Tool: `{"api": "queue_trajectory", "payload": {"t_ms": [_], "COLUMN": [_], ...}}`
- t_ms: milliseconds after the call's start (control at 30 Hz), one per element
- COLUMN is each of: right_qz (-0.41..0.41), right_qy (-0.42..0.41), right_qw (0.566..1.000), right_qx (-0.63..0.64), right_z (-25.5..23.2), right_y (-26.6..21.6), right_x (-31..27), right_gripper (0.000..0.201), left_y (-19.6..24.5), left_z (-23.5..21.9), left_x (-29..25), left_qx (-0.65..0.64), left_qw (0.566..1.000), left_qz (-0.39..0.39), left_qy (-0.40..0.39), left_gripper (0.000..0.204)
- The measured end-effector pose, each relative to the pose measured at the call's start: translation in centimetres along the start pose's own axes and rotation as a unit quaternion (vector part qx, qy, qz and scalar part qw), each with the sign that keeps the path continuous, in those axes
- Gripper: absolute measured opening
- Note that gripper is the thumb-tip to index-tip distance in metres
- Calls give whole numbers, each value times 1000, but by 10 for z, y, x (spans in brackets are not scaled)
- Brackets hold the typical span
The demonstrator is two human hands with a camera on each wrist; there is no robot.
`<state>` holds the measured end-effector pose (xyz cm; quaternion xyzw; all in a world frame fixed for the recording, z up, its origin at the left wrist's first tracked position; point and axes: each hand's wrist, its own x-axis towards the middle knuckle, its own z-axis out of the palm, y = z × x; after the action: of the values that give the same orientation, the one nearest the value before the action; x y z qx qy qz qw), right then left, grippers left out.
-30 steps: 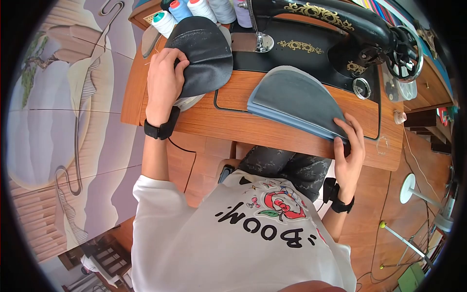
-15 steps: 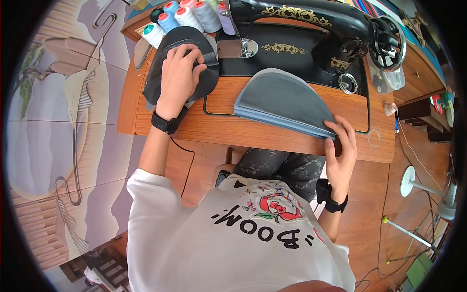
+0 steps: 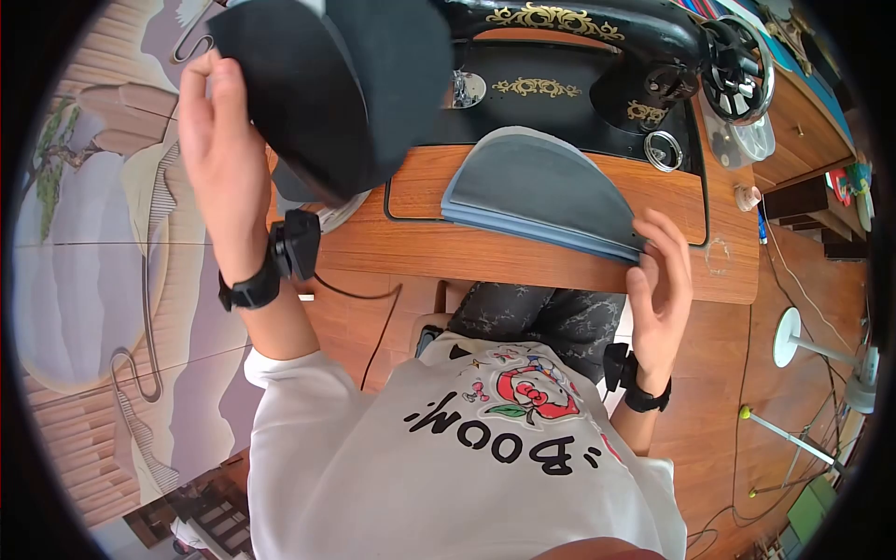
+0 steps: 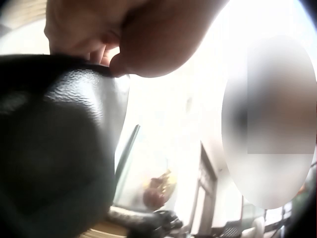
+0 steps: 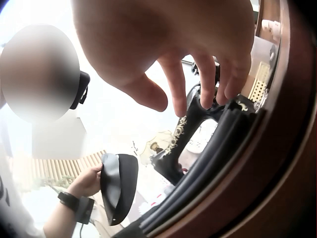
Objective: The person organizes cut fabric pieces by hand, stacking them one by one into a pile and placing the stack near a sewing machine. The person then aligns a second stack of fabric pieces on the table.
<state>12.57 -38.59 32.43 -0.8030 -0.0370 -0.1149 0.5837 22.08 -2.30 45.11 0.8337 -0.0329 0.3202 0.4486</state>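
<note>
My left hand point(image 3: 222, 159) holds a rounded black leather piece point(image 3: 297, 98) by its left edge, raised over the left end of the table. A dark grey face of the leather shows beside the black one. In the left wrist view the thumb and fingers pinch the top edge of the glossy leather point(image 4: 74, 99). A stack of half-round grey-blue pieces point(image 3: 541, 187) lies on the table in front of the sewing machine point(image 3: 560, 23). My right hand point(image 3: 661, 289) is at the right corner of this stack, its fingers loosely bent and spread.
The wooden table point(image 3: 523, 261) carries the black machine with its handwheel point(image 3: 737, 79) at the right. A round metal ring point(image 3: 663, 150) and a small spool point(image 3: 748, 197) sit on the right side. A clear plastic box point(image 3: 747, 140) stands behind them. Beyond the table's right end are stand legs point(image 3: 793, 434).
The left hand has lifted the black leather off the table's left end and turned it up, now covering the thread spools. The right hand has stayed by the stack's corner, fingers slightly raised.
</note>
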Motion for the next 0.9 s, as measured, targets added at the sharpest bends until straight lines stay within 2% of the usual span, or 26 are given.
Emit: {"api": "queue_trajectory", "payload": {"t_ms": [33, 67, 100, 167, 233, 267, 300, 333, 367, 400, 433, 467, 500, 533, 567, 633, 700, 733, 767, 900], "right_qz": [-26, 6, -4, -23, 23, 22, 24, 59, 93, 112, 114, 158, 200, 181, 180, 150, 95, 83, 77, 75], "right_qy": [-24, -47, -91, -166, -231, -230, -226, -237, -247, -184, -181, -178, -174, -124, -108, -70, -34, -2, -7, -1], "right_qw": [999, 994, 989, 971, 907, 880, 883, 875, 865, 897, 898, 912, 921, 939, 948, 969, 990, 991, 993, 997], "right_qx": [39, 102, 119, 173, 352, 414, 412, 419, 426, 386, 384, 335, 285, 267, 239, 186, 101, 102, 91, 23], "right_z": [3, 9, 12, 23, 37, 46, 49, 50, 51, 55, 50, 42, 37, 36, 30, 18, 11, 11, 8, 12], "right_y": [-3, -5, -5, -19, -22, -19, -18, -16, -16, -19, -19, -20, -20, -16, -14, -21, -18, -19, -19, -13], "right_x": [2, 0, 2, 8, 6, 3, 0, -2, -4, -8, -6, -1, 3, 5, 11, 27, 43, 48, 54, 59], "right_gripper": [47, 61, 73, 87, 102, 103, 103, 100, 98, 84, 84, 77, 71, 60, 57, 51, 45, 41, 42, 38], "left_y": [8, 15, 20, 15, -22, -15, -5, 4, 7, 7, 7, 5, 4, 2, 0, -4, -7, -8, -9, -15], "left_z": [5, 12, 20, 44, 76, 89, 101, 110, 117, 117, 118, 117, 113, 110, 105, 94, 89, 88, 87, 89], "left_x": [-4, -10, -21, -51, -67, -76, -88, -96, -102, -107, -110, -110, -109, -107, -105, -98, -92, -88, -85, -81], "left_qx": [-157, -310, -311, -408, -498, -512, -525, -508, -520, -508, -495, -495, -475, -455, -454, -250, -257, -262, -266, -256], "left_qw": [987, 949, 948, 894, 788, 783, 777, 781, 783, 788, 794, 792, 812, 830, 830, 939, 934, 935, 935, 930], "left_qz": [-32, -64, -64, -186, -361, -354, -345, -360, -340, -345, -350, -353, -335, -316, -316, -206, -209, -192, -174, -185], "left_qy": [-8, -17, -22, -7, 27, -8, -41, -41, -38, -43, -48, -50, -59, -67, -69, -112, -131, -146, -159, -188], "left_gripper": [21, 22, 22, 22, 25, 26, 27, 34, 31, 31, 33, 33, 35, 41, 41, 45, 45, 45, 45, 40]}}
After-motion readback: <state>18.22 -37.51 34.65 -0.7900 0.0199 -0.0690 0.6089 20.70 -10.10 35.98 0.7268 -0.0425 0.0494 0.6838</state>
